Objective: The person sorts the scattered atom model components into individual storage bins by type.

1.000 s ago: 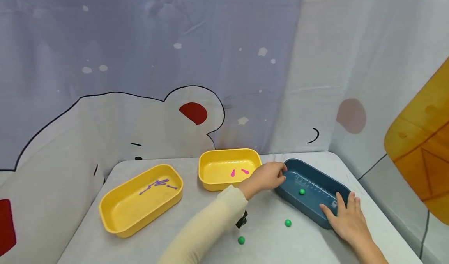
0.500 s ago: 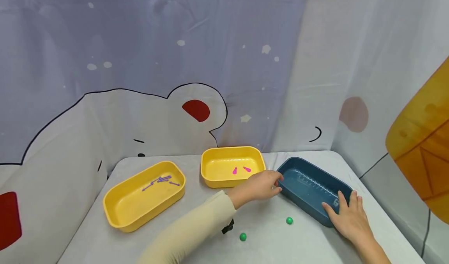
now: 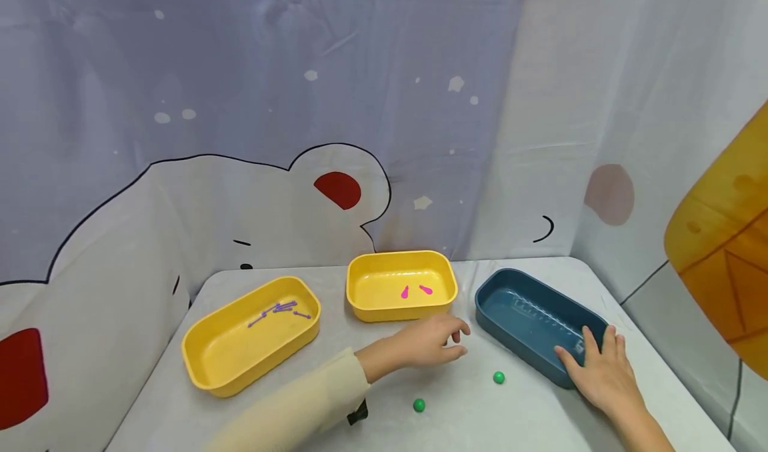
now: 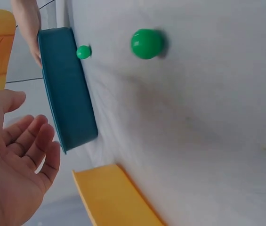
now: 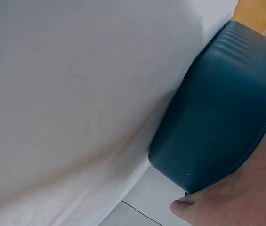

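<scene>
My left hand hovers over the white table between the small yellow tray and the dark blue tray, its fingers loosely bent and nothing in them. In the left wrist view the palm of this left hand faces up to the camera, bare. At the blue tray's right end rests my right hand, fingers spread over the rim. The right wrist view has this hand lying along the rim. Two green balls lie on the table: one near the blue tray, another closer to me.
Pink pear-shaped pieces lie in the small yellow tray at the back. Several thin purple sticks are in the longer yellow tray on the left. A printed curtain stands behind the table.
My left hand has drawn back leftward and toward me from the blue tray's left end. A green ball seen inside that tray a second ago is out of sight. The right hand stays put.
</scene>
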{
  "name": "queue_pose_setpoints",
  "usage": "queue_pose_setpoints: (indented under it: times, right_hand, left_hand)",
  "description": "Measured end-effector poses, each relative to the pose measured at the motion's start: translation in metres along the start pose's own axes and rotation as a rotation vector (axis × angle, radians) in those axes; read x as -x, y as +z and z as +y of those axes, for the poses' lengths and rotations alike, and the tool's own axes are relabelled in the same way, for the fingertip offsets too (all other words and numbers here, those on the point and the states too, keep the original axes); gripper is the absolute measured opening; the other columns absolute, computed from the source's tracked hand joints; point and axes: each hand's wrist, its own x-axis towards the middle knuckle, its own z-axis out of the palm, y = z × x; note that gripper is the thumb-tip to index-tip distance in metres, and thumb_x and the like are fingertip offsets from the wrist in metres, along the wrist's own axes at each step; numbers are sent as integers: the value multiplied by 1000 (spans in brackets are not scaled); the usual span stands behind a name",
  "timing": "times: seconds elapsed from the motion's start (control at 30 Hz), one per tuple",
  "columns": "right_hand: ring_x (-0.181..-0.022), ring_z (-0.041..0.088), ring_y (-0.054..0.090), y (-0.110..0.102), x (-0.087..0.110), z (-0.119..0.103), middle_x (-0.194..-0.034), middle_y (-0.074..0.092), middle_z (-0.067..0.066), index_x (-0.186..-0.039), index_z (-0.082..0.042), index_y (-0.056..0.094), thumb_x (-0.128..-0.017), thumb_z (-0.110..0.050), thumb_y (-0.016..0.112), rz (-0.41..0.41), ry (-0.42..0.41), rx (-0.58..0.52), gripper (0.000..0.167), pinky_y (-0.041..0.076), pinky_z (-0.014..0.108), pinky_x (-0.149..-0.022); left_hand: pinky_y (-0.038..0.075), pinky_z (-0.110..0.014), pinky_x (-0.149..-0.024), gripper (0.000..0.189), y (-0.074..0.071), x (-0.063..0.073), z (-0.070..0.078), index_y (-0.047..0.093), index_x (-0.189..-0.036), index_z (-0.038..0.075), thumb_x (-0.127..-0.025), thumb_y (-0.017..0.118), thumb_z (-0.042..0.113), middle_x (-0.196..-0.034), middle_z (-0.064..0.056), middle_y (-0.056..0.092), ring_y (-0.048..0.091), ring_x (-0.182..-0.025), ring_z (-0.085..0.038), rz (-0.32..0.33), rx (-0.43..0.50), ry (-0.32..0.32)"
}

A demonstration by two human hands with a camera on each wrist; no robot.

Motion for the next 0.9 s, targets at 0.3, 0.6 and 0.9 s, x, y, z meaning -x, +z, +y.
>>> queue_pose_setpoints:
  times: [0.3, 0.6, 0.9]
  right_hand:
    - [-138, 69, -14, -3, 0, 0, -149, -15, 52, -152, 18, 13, -102, -65, 38, -21, 16, 7, 100, 5, 79, -109]
    - [-138, 69, -13, 3, 1, 2, -149, -15, 52, -152, 18, 14, -101, -64, 40, -19, 20, 8, 100, 4, 78, -110]
    - [-138, 69, -12, 1, -1, 1, -149, -14, 52, -152, 18, 15, -102, -64, 40, -10, 5, 7, 99, 5, 78, -109]
  left_hand:
    - [48, -14, -75, 35, 1, 31, -21, 65, -129, 14, -99, 66, 31, -101, 9, 64, 55, -81, -3, -13, 105, 35]
    - [47, -14, -74, 31, 18, 67, -33, 68, -127, 19, -99, 66, 32, -101, 11, 60, 53, -82, 1, -88, 163, 27]
    - [45, -13, -74, 32, 27, 86, -41, 70, -123, 21, -95, 72, 37, -104, 9, 55, 48, -81, 3, -83, 96, 46]
